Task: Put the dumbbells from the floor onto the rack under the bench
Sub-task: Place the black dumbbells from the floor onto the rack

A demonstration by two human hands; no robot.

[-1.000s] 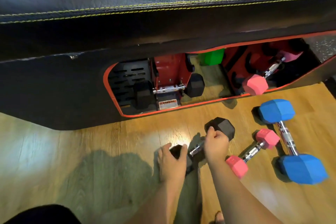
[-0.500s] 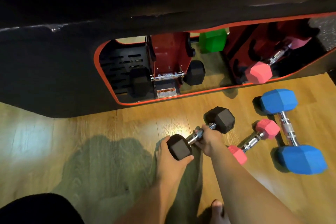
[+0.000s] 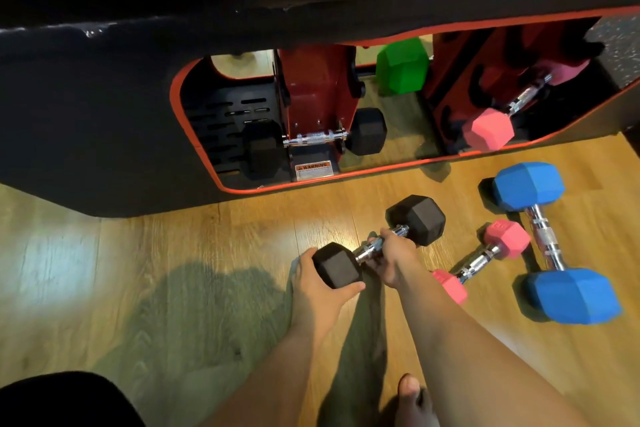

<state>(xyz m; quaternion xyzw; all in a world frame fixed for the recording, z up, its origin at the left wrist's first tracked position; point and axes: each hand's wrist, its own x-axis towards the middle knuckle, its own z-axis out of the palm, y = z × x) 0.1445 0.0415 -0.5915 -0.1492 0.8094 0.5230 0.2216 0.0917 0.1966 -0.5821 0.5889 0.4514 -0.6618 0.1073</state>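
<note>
A black hex dumbbell point(image 3: 417, 218) is held just above the wooden floor in front of the bench opening. My right hand point(image 3: 393, 258) grips its chrome handle. My left hand point(image 3: 318, 291) cups its near black head from below. To the right on the floor lie a pink dumbbell point(image 3: 483, 258) and a larger blue dumbbell point(image 3: 550, 243). Under the black bench point(image 3: 138, 97), the red rack point(image 3: 318, 94) carries another black dumbbell point(image 3: 367, 130). A second pink dumbbell point(image 3: 488, 128) sits in the right-hand rack slots.
A green dumbbell head point(image 3: 401, 66) shows at the back of the opening. A slotted black panel point(image 3: 221, 121) lines the opening's left side. A white warning label point(image 3: 313, 170) is at the rack's foot. My bare foot point(image 3: 412, 399) rests on the floor below my arms.
The black dumbbell has come up off the floor. My right hand moved from its far head to the handle, and my left hand now cups the near head.
</note>
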